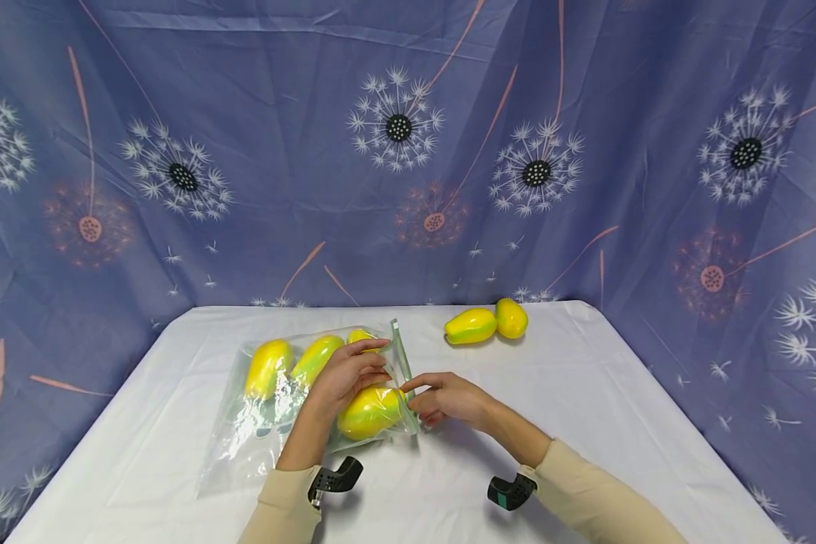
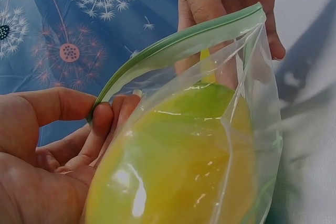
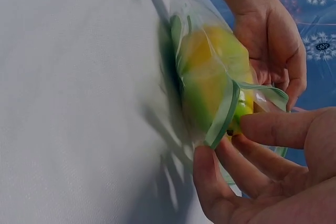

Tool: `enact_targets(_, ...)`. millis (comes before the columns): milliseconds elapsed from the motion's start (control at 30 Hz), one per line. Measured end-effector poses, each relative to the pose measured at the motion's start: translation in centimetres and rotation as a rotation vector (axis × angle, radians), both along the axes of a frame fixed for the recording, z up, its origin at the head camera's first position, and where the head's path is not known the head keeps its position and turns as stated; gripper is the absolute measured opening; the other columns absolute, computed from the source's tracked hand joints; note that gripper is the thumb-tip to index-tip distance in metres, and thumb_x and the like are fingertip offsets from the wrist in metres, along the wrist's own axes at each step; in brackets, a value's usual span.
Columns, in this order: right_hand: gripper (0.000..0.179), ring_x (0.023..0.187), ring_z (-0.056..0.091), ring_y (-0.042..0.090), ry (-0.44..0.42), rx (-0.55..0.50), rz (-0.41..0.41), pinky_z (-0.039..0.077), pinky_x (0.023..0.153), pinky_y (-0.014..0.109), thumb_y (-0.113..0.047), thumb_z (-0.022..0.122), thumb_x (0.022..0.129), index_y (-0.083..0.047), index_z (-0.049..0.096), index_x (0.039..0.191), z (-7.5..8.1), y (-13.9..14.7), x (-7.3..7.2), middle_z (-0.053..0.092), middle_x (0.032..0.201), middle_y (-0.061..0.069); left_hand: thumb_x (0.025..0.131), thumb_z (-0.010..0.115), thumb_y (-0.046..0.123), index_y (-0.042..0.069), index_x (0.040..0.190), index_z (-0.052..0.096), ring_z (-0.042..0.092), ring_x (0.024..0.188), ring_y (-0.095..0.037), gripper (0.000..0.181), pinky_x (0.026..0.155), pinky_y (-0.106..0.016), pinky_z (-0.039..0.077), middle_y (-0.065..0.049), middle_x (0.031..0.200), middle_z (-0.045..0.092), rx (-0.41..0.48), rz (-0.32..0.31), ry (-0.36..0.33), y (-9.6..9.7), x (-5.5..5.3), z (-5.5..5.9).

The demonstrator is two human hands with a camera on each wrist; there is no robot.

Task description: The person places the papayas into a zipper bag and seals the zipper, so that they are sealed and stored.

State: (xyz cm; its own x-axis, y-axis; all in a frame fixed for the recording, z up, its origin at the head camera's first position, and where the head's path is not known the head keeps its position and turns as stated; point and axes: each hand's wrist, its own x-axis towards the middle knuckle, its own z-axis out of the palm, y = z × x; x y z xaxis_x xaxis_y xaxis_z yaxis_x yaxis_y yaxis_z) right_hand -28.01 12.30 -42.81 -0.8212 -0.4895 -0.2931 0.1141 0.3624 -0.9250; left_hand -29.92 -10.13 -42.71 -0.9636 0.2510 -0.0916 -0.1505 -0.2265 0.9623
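Note:
A clear zip bag point(image 1: 227, 453) with a green-edged mouth lies on the left of the table, with several yellow-green papayas point(image 1: 268, 369) inside. My left hand point(image 1: 345, 375) reaches over the bag and pinches its green zip edge point(image 2: 152, 50) between thumb and finger; the mouth gapes beside it. Just inside the mouth lies the nearest papaya point(image 1: 369, 413), its tip towards my right hand point(image 1: 449, 398). The right fingers point(image 3: 278, 128) extend fairly straight into the mouth and touch that tip. The right thumb lies close to the lower corner of the zip edge.
Two more papayas, one lying lengthwise point(image 1: 471, 326) and one end-on point(image 1: 511, 318), rest together near the table's back edge, right of the bag. A white cloth covers the table point(image 1: 585, 423). Behind hangs a blue dandelion-print curtain point(image 1: 299, 151).

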Motion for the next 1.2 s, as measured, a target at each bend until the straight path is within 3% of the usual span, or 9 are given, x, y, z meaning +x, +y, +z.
enact_targets(233, 0.051, 0.097, 0.071, 0.03, 0.033, 0.033, -0.03, 0.061, 0.085, 0.041, -0.013, 0.072, 0.088, -0.005, 0.061, 0.138, 0.6, 0.7, -1.0, 0.075, 0.109, 0.012, 0.096, 0.054, -0.005, -0.011, 0.142, 0.049, 0.064, 0.074, -0.015, 0.047, 0.078, -0.029, 0.062, -0.002, 0.081, 0.061, 0.012, -0.005, -0.001, 0.0, 0.0, 0.0)
enact_targets(433, 0.069, 0.096, 0.071, 0.032, 0.179, 0.12, -0.133, 0.061, 0.085, 0.044, -0.018, 0.082, 0.084, -0.005, 0.053, 0.145, 1.8, 2.8, -3.2, 0.071, 0.107, 0.014, 0.095, 0.056, -0.006, -0.012, 0.142, 0.049, 0.067, 0.072, -0.017, 0.047, 0.076, -0.028, 0.062, -0.003, 0.081, 0.061, 0.037, -0.003, -0.011, 0.0, -0.1, -0.1)
enact_targets(600, 0.079, 0.117, 0.061, 0.033, 0.29, 0.242, -0.201, 0.058, 0.092, 0.042, -0.018, 0.084, 0.081, -0.008, 0.048, 0.15, 3.2, 5.4, -5.6, 0.058, 0.135, 0.024, 0.094, 0.057, -0.006, -0.011, 0.141, 0.05, 0.067, 0.071, -0.017, 0.048, 0.075, -0.027, 0.062, -0.003, 0.08, 0.061, 0.045, -0.004, -0.012, 0.0, 0.0, -0.2)
enact_targets(700, 0.087, 0.136, 0.047, 0.041, 0.359, 0.316, -0.253, 0.05, 0.105, 0.052, -0.02, 0.084, 0.082, -0.011, 0.04, 0.156, 4.1, 6.8, -7.0, 0.046, 0.15, 0.025, 0.094, 0.057, -0.006, -0.011, 0.142, 0.05, 0.068, 0.071, -0.018, 0.048, 0.075, -0.028, 0.062, -0.003, 0.079, 0.061, 0.051, -0.007, -0.012, -0.1, -0.1, -0.3)
enact_targets(833, 0.097, 0.143, 0.037, 0.047, 0.423, 0.379, -0.374, 0.038, 0.113, 0.064, -0.026, 0.083, 0.082, -0.018, 0.028, 0.161, 5.0, 7.8, -8.7, 0.036, 0.158, 0.026, 0.094, 0.057, -0.006, -0.011, 0.142, 0.05, 0.068, 0.07, -0.017, 0.049, 0.075, -0.027, 0.062, -0.003, 0.079, 0.061, 0.051, -0.01, -0.011, -0.1, -0.1, -0.2)
enact_targets(1067, 0.101, 0.145, 0.034, 0.048, 0.503, 0.484, -0.422, 0.031, 0.116, 0.066, -0.027, 0.081, 0.084, -0.015, 0.019, 0.163, 4.6, 8.3, -10.9, 0.026, 0.165, 0.021, 0.094, 0.057, -0.006, -0.011, 0.142, 0.05, 0.066, 0.071, -0.017, 0.048, 0.075, -0.027, 0.062, -0.003, 0.078, 0.059, 0.036, -0.006, -0.012, -0.3, 0.0, -0.2)
enact_targets(1200, 0.099, 0.144, 0.035, 0.048, 0.511, 0.527, -0.426, 0.03, 0.117, 0.065, -0.022, 0.083, 0.082, -0.012, 0.025, 0.162, 3.7, 8.5, -11.7, 0.032, 0.162, 0.023, 0.095, 0.057, -0.005, -0.01, 0.141, 0.05, 0.067, 0.071, -0.017, 0.047, 0.076, -0.027, 0.062, -0.003, 0.079, 0.06, 0.042, -0.007, -0.015, -0.2, 0.0, -0.2)
